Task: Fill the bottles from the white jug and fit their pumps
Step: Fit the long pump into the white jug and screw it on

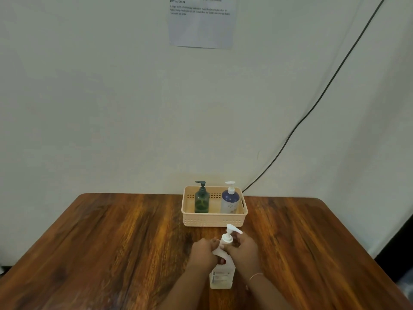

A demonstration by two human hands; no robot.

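Observation:
A clear square bottle [221,278] with a printed label stands upright on the wooden table [111,242], near the front middle. Its white pump [230,234] sits on the neck, spout pointing right. My left hand [204,252] wraps the bottle's shoulder from the left. My right hand [243,248] is closed around the pump collar from the right. Behind it, a beige basket [214,220] holds a dark green bottle [201,201] with a dark pump and a purple-and-white bottle [229,201] with a white pump. No white jug is in view.
The basket stands against the pale wall at the table's back edge. A black cable [312,106] runs down the wall to the right of the basket. A printed sheet [202,21] hangs on the wall above.

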